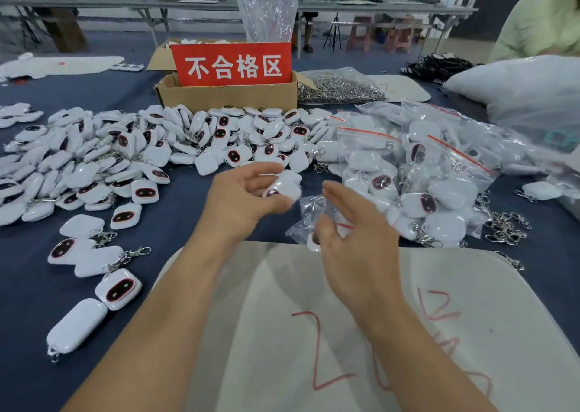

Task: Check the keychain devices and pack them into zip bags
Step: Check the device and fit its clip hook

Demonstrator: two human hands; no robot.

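White pad (282, 286) bears red handwriting, partly legible as "2". The left hand (241, 198) grip pinches 1 keychain device (281, 187) above the tabletop (175, 198). The right hand (354, 226) extends its fingers at the zip bag (309, 213); whether its grip holds the bag cannot be determined. Risk: a misaligned bag mouth would cause a dropped device. The far sign (233, 64) reads "不合格区".
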